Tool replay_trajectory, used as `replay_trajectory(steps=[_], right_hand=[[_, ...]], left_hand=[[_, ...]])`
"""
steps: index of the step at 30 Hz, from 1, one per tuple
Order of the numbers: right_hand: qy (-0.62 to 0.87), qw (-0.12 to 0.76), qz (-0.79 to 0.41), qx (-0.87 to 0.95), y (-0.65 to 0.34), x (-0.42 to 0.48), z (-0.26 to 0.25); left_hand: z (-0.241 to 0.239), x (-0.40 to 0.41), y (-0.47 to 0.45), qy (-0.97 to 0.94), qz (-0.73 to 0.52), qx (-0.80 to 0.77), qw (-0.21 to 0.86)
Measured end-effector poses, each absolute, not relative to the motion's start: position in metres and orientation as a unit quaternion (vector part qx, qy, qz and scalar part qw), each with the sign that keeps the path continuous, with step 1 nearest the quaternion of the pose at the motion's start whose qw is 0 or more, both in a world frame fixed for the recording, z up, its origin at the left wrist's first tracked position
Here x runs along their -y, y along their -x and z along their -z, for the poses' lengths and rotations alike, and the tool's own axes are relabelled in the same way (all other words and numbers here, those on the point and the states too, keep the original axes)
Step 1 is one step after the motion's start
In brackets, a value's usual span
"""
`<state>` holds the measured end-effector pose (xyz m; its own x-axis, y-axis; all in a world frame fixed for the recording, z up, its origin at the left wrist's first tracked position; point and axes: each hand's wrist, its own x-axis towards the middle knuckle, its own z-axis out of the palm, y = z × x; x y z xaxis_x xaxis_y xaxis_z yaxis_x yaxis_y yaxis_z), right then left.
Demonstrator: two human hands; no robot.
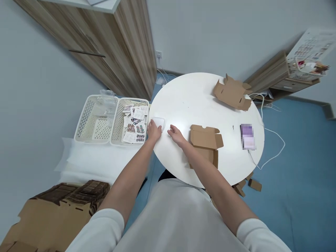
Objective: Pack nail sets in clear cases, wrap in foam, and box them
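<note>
At the left edge of the round white table [199, 91], my left hand [154, 132] is closed on a small white item with rounded corners [159, 122]; its exact kind is not clear. A short way to the right, my right hand [176, 135] hovers over the tabletop, fingers loosely curled and apart, holding nothing. Beneath my right forearm lies an open brown cardboard box [203, 137], partly hidden by the arm. Just left of my left hand, a white perforated basket [113, 139] contains several cards bearing sets of press-on nails [140, 128].
An unfolded cardboard box [232, 91] lies at the table's back right. A blurred purple object [247, 136] is near a white cable [282, 141]. Another basket [78, 126] contains clear plastic pieces. White sheets [97, 159] and stacked flat cardboard [49, 217] are at lower left.
</note>
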<state>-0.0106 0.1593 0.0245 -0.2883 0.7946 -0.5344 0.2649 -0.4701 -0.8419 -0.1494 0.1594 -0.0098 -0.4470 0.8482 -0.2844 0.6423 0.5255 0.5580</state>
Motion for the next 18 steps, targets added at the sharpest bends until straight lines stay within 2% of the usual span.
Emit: replay_trajectory(steps=[2,5,8,11,14,18], right_hand=[[0.557,0.229,-0.657,0.453,0.021,-0.160,-0.011],[0.549,0.279,-0.653,0.441,0.021,-0.151,0.001],[0.548,0.328,-0.639,0.430,0.006,-0.134,-0.005],[0.531,0.369,-0.635,0.422,-0.026,-0.113,-0.023],[0.557,0.398,-0.603,0.410,-0.072,-0.089,-0.041],[0.630,0.376,-0.540,0.412,-0.137,-0.061,-0.051]], left_hand=[[0.013,-0.154,0.149,-0.457,-0.209,-0.815,0.289],[0.016,-0.137,0.144,-0.440,-0.285,-0.768,0.368],[0.012,-0.115,0.132,-0.378,-0.393,-0.695,0.469],[0.000,-0.094,0.111,-0.338,-0.467,-0.639,0.510],[-0.015,-0.077,0.077,-0.357,-0.462,-0.609,0.537],[-0.030,-0.060,0.020,-0.430,-0.393,-0.595,0.554]])
